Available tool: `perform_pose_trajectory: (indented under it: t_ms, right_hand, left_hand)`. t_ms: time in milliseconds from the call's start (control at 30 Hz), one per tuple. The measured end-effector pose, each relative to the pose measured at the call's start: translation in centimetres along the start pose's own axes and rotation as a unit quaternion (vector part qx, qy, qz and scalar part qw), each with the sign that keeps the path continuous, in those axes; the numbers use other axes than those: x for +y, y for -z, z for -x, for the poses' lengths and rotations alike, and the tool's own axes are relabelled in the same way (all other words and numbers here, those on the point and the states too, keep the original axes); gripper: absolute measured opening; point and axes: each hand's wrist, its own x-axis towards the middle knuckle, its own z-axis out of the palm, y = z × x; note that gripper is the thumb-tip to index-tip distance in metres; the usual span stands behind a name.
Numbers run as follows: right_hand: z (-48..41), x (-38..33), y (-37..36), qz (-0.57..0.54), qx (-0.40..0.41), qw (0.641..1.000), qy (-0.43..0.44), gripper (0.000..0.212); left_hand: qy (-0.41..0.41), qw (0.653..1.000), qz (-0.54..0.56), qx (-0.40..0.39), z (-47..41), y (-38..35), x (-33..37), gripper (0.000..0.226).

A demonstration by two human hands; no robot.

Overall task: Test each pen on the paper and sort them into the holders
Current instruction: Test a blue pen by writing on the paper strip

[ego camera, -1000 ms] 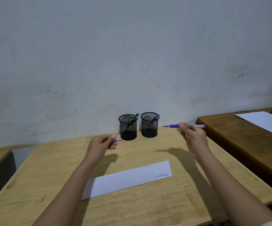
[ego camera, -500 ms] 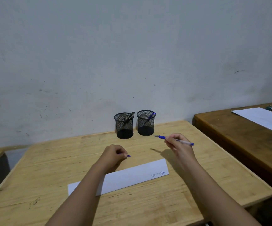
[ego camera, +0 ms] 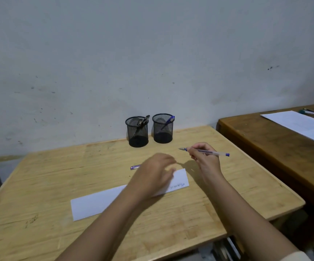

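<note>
In the head view, the right hand (ego camera: 205,159) pinches a clear-barrelled ballpoint pen with a blue end plug (ego camera: 207,152), uncapped, its tip pointing left toward the table's middle and held clear of the surface, near the far right part of the light wooden table (ego camera: 39,185). The left hand (ego camera: 152,174) hovers over the right end of the long white strip of paper (ego camera: 99,202), which lies slantwise across the table's middle; the hand is motion-blurred, its fingers loosely curled, and I cannot tell whether it holds anything. Just left of it a small purple pen cap (ego camera: 135,167) lies on the bare wood. At the far edge stand two black mesh cylindrical holders side by side: the left holder (ego camera: 137,131) has dark-clipped pens in it, the right holder (ego camera: 163,128) a blue-capped pen.

The step in hand looks like the test itself: the pen is bared and ready. The next move likely calls for the left hand to pin the paper while the tip comes down beside the blue scribbles (ego camera: 178,185) at the strip's right end.

The paper's middle is hidden under the left forearm. How many pens sit in each holder is hard to make out. A darker table on the right is cut off by the frame.
</note>
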Motion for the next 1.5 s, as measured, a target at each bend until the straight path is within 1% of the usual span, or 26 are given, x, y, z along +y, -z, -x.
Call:
perform_pose_trajectory:
  t_ms: [67,133,233,400,500,633,700,867,967,1033,1233,1367,1500]
  right_hand:
    - [0.4,0.1,0.5,-0.036,-0.011,0.999,-0.015,0.012]
    - [0.7,0.3,1.1,-0.061,-0.034,0.997,-0.031,0.008]
    - [1.1,0.8,1.7,-0.020,-0.057,0.998,-0.035,0.009]
    - [1.3,1.2,2.0,0.059,-0.076,0.995,-0.029,0.020]
    - [1.2,1.3,1.7,0.047,-0.091,0.994,-0.038,0.024]
    - [1.1,1.9,1.2,0.051,-0.101,0.993,-0.042,0.029]
    - [1.2,2.1,1.2,0.071,-0.099,0.992,-0.034,0.034]
    - [1.2,2.6,1.0,0.122,-0.079,0.989,-0.015,0.040]
    - [1.0,3.2,0.8,0.169,-0.088,0.982,0.010,0.030]
    - [0.9,3.3,0.6,0.197,-0.103,0.975,0.023,0.029]
    - [0.6,3.6,0.6,0.223,-0.132,0.965,0.039,0.029]
    - [0.6,3.7,0.6,0.236,-0.142,0.960,0.043,0.036]
    - [0.7,3.5,0.7,0.234,-0.136,0.961,0.051,0.032]
  left_hand:
    - [-0.061,0.998,-0.034,-0.007,1.6,-2.2,0.9,0.020]
    - [-0.070,0.996,-0.047,-0.040,2.5,-3.6,0.7,0.022]
    - [-0.029,0.995,-0.051,-0.083,3.1,-4.5,0.0,0.033]
    - [0.032,0.987,-0.043,-0.153,3.3,-4.5,0.1,0.042]
    - [0.050,0.979,-0.035,-0.196,3.6,-4.3,0.0,0.047]
    - [0.051,0.968,-0.061,-0.239,4.0,-4.4,-0.1,0.054]
    - [0.053,0.966,-0.064,-0.244,4.0,-4.4,-0.1,0.055]
    - [0.058,0.966,-0.059,-0.247,4.1,-4.5,-0.1,0.055]
    - [0.061,0.965,-0.057,-0.248,4.1,-4.6,-0.2,0.055]
    - [0.061,0.966,-0.056,-0.245,4.0,-4.6,-0.3,0.056]
    - [0.062,0.965,-0.057,-0.249,3.9,-4.6,-0.4,0.055]
    - [0.059,0.966,-0.058,-0.246,3.8,-4.5,-0.3,0.055]
    - [0.060,0.965,-0.059,-0.247,3.9,-4.5,-0.3,0.055]
